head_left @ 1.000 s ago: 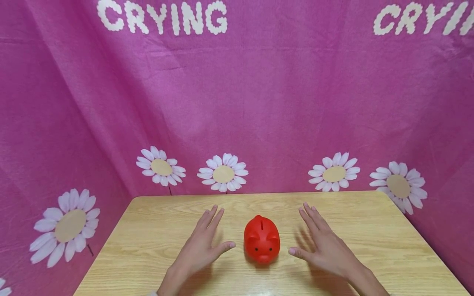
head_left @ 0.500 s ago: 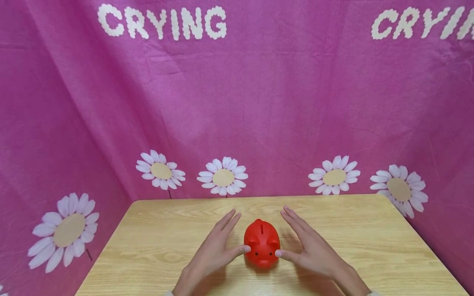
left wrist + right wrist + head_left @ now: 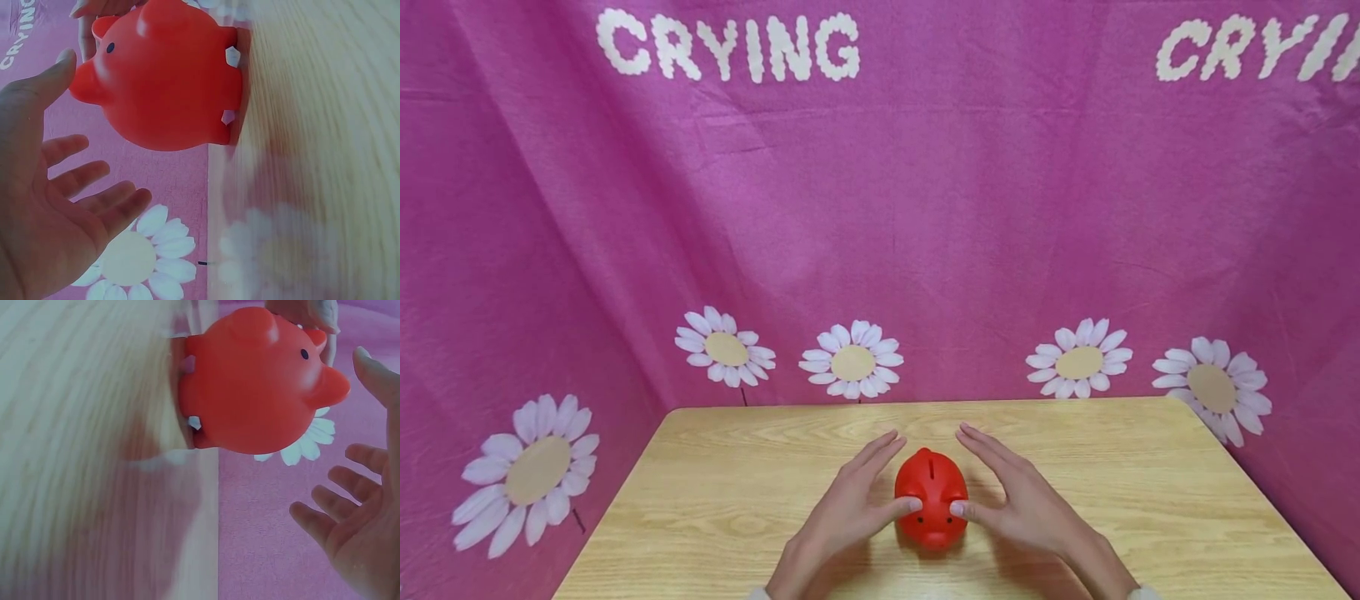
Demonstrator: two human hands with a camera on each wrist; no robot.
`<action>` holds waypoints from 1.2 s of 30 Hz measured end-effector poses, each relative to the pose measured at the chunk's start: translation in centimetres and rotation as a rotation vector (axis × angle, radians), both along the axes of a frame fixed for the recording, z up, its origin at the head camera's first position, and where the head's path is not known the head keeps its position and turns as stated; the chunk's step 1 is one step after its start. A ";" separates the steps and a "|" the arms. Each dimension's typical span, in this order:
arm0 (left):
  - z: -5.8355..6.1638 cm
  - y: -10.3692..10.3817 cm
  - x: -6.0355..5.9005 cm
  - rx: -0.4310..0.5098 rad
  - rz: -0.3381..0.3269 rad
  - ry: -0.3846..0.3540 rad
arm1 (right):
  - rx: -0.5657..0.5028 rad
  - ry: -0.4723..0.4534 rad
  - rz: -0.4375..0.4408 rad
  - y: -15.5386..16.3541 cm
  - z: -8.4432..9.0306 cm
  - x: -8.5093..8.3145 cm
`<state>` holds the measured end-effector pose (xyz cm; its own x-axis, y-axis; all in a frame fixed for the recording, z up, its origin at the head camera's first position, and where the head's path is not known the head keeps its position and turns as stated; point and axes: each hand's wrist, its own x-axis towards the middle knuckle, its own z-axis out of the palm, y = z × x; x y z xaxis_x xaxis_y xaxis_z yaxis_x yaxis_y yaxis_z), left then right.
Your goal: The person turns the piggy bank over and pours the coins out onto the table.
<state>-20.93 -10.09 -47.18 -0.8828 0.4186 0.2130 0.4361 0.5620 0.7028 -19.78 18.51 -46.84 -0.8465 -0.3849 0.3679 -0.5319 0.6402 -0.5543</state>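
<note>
A red piggy bank (image 3: 931, 492) stands on its feet on the wooden table, its coin slot on top and its snout towards the person. My left hand (image 3: 850, 498) is at its left side, fingers extended forward. On the opposite side, my right hand (image 3: 1028, 504) mirrors it. Both thumbs overlap the pig's head near the ears in the head view. The left wrist view has the left thumb tip (image 3: 66, 57) right by an ear, with the other fingers spread apart from the body. In the right wrist view, the right thumb (image 3: 369, 365) has a small gap to the ear.
The light wood table (image 3: 700, 500) has rounded far corners. Behind and beside it hangs a pink-purple cloth (image 3: 925, 208) printed with white daisies and the lettering CRYING.
Both hands have moved inward from either side towards the piggy bank, and the thumbs now overlap its head. The piggy bank stays in place on the table.
</note>
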 end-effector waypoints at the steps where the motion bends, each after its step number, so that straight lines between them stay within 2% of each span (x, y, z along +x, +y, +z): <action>1: 0.0 0.1 -0.1 0.002 -0.002 0.001 | -0.005 0.006 0.004 -0.1 0.0 -0.1; 12: -0.5 0.1 -0.5 0.028 -0.044 0.017 | -0.033 -0.009 0.026 0.0 -0.6 -0.2; 15: -0.5 -0.1 -0.5 0.046 -0.041 -0.001 | -0.029 -0.021 0.029 0.0 -0.8 -0.2; 20: -0.2 -0.2 -0.5 0.067 -0.049 -0.052 | -0.035 -0.069 0.030 -0.1 -1.1 -0.3; 26: -0.4 0.0 -0.6 0.059 -0.065 -0.053 | -0.041 -0.137 0.035 0.0 -1.3 -0.2; 36: -0.4 0.1 -0.4 0.052 -0.091 -0.046 | -0.033 -0.135 0.070 -0.3 -1.4 -0.3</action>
<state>-21.37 -10.01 -47.54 -0.8509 0.4870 0.1967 0.4502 0.4835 0.7507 -20.12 18.24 -48.21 -0.8607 -0.4342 0.2660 -0.4938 0.5844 -0.6439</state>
